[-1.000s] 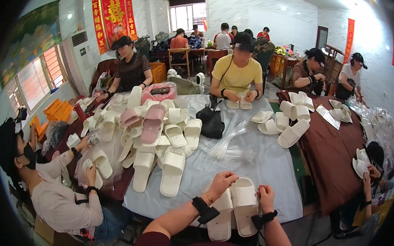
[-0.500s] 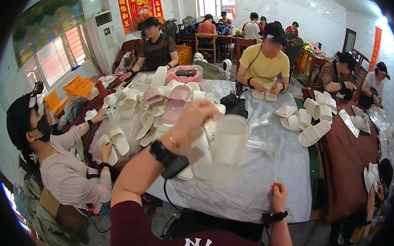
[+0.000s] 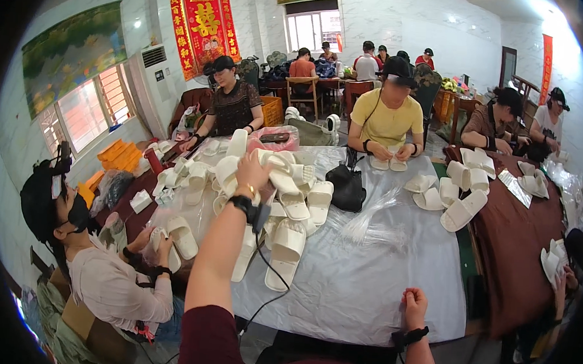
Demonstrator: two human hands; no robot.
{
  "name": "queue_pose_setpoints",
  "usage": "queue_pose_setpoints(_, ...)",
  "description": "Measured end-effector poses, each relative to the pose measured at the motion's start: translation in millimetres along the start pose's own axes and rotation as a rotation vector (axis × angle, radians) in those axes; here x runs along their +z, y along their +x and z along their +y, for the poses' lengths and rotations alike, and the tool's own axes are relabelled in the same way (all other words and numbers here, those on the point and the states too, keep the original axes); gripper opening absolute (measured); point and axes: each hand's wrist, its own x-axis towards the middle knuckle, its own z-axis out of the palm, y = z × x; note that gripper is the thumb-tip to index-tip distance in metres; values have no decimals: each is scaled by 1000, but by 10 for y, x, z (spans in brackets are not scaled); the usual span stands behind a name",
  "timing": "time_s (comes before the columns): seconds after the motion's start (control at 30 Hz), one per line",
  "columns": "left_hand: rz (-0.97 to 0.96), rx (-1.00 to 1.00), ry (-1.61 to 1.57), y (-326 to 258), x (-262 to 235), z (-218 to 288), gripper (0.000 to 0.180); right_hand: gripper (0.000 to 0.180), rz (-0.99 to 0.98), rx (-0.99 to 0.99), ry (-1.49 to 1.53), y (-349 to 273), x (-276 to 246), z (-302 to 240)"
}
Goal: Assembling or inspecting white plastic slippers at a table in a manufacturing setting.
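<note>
My left hand [image 3: 253, 171] reaches over the heap of white slippers [image 3: 196, 179] and touches the ones in its middle. Its fingertips are hidden, so I cannot tell whether they grip one. Just right of it lies a ribbed white slipper [image 3: 293, 204]. Nearer to me, a white slipper [image 3: 286, 253] rests on the plastic sheet, with another [image 3: 243, 255] to its left, partly behind my forearm. At the table's near right, my right hand [image 3: 415, 306] is loosely curled with nothing seen in it.
A black drawstring bag [image 3: 347, 185] and clear plastic strips [image 3: 372, 219] lie on the sheet [image 3: 365, 285]. More white slippers [image 3: 463, 181] sit on the right. Co-workers handle slippers at the left [image 3: 102, 264] and across the table [image 3: 387, 114]. A black cable [image 3: 267, 260] trails from my left wrist.
My left hand has moved forward and left, from above the sheet into the heap. The white slipper it held up is out of the air. The pink slippers no longer show. My right hand stays put.
</note>
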Motion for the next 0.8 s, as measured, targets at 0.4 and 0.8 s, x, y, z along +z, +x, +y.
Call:
queue_pose_setpoints(0.4,-469,42,169,-1437,613,281,70,16,30,-63,-225,9,-96,29)
queue_pose_setpoints(0.8,-293,408,-231,-1971,552,822,49,16,-15,58,-110,-46,-38,-127)
